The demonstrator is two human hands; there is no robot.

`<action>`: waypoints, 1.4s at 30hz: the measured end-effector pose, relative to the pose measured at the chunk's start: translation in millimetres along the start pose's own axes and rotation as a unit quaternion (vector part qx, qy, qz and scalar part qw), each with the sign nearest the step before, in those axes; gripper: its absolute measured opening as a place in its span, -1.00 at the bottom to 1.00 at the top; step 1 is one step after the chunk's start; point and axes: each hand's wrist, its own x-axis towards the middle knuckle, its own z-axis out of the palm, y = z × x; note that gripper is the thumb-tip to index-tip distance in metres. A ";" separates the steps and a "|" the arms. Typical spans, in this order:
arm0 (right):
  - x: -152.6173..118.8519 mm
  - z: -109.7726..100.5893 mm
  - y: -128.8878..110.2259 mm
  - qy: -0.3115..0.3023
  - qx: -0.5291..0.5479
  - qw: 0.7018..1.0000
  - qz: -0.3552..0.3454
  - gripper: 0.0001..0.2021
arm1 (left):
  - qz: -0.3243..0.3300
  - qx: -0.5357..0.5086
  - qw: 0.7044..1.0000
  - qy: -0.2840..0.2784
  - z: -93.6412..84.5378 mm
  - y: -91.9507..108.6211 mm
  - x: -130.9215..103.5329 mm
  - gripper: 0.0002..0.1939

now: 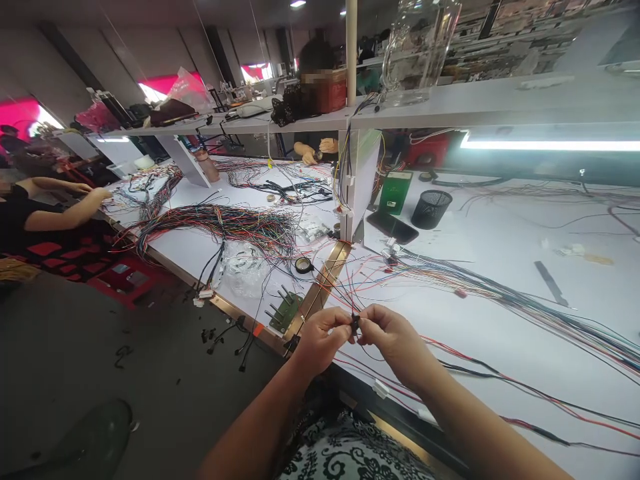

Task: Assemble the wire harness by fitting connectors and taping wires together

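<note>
Near the table's front edge, my left hand (324,338) and my right hand (389,331) meet, each with thumb and fingers pinched. Between the fingertips is a small black connector (355,324), partly covered by them. Thin red and black wires (353,293) run up from it across the white table. Just left of my left hand sits a green block with upright metal pins (286,310). A roll of black tape (303,265) lies farther up. Beside my right wrist, red and black cables (470,361) stretch to the right.
A large wire bundle (225,227) covers the left table. Another bundle of wires (480,287) crosses the right side. A black mesh cup (431,209), a phone (393,227) and a green box (397,192) stand or lie near the shelf post. Co-workers sit at left and across.
</note>
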 end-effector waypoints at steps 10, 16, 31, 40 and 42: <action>-6.2 -4.3 -0.7 0.081 -0.300 0.934 -0.176 -0.90 | 0.080 0.321 0.944 0.017 -2.9 23.3 -6.6 -0.93; -8.2 -7.1 -1.1 0.063 -0.323 0.917 -0.224 -0.88 | 0.033 0.292 0.956 -0.004 -6.3 25.3 -5.9 -0.80; -10.0 -0.8 3.9 0.059 -0.205 0.967 -0.139 -0.90 | 0.062 0.359 0.930 0.039 3.9 20.7 -3.5 -0.78; -10.3 13.2 7.6 0.011 0.293 0.955 0.039 -0.77 | -0.083 -0.003 0.995 0.054 5.3 7.5 -4.2 -0.82; -11.6 13.1 7.1 -0.028 0.294 0.954 0.047 -0.73 | -0.090 -0.013 0.994 0.068 5.7 3.9 -5.8 -0.80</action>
